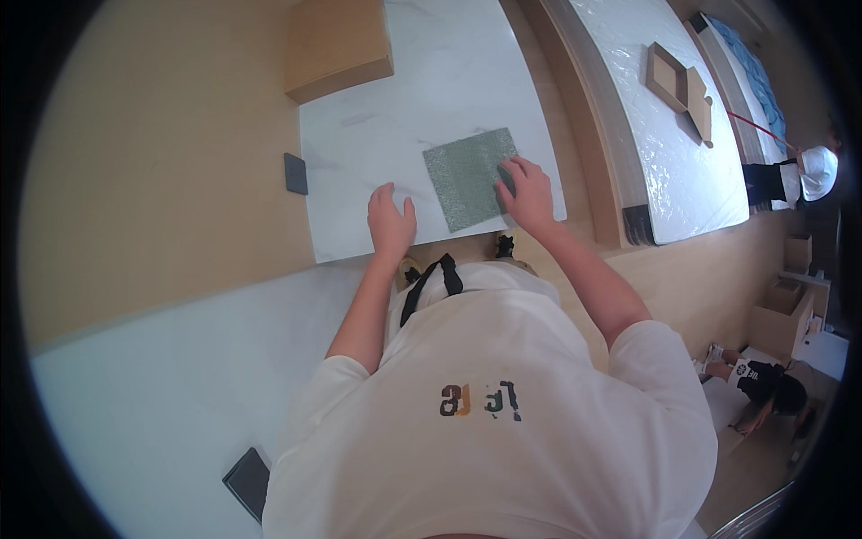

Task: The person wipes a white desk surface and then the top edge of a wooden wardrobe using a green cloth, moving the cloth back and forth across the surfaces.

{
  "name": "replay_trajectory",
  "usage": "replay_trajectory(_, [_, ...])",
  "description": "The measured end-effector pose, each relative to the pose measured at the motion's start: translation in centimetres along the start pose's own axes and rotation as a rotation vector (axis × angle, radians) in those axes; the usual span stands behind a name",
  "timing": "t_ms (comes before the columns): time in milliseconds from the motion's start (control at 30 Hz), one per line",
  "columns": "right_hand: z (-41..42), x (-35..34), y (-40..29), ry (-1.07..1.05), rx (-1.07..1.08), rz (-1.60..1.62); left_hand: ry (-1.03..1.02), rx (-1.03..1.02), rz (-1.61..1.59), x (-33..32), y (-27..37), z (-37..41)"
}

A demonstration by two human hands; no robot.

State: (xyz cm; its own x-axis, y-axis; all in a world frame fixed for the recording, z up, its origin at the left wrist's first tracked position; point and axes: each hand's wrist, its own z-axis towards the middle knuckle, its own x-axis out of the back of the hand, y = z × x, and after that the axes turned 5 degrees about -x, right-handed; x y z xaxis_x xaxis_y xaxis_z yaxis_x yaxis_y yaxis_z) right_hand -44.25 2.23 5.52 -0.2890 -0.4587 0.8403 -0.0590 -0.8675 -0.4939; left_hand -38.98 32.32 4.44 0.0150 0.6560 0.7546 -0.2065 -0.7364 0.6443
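Observation:
A grey-green textured square mat [466, 180] lies slightly turned on a white marble-patterned table [363, 145]. My right hand [532, 192] is at the mat's right side, its fingers curled around a dark rounded object [506, 178] that looks like a computer mouse. The palm covers much of that object. To the left of the mat, my left hand [390, 222] is at the table's near edge with nothing in it, thumb apart from the fingers. Whether it touches the tabletop is hard to tell.
A closed cardboard box [340, 50] stands at the table's far left, beside a tan wall [168, 148]. Rightward, a plastic-wrapped mattress [673, 155] carries an open cardboard box [673, 81]. One person [784, 182] stands beyond it; another person [761, 384] is low at right.

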Motion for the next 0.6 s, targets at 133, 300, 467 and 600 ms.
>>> replay_trajectory(133, [0.8, -3.1, -1.2, 0.044, 0.006, 0.068, 0.039, 0.023, 0.215, -0.1, -2.3, -2.6])
replay_trajectory(300, [2.4, -7.0, -5.0, 0.064, 0.041, -0.070, 0.066, 0.050, 0.343, 1.3, -3.6, -2.5])
replay_trajectory(467, [2.4, -7.9, -6.1, -0.101, -0.026, -0.191, 0.038, 0.147, 0.383, 2.5, -5.5, -1.5])
replay_trajectory(600, [2.0, -7.1, -5.8, -0.111, -0.034, -0.180, 0.033, 0.197, 0.395, 2.0, -6.5, -1.3])
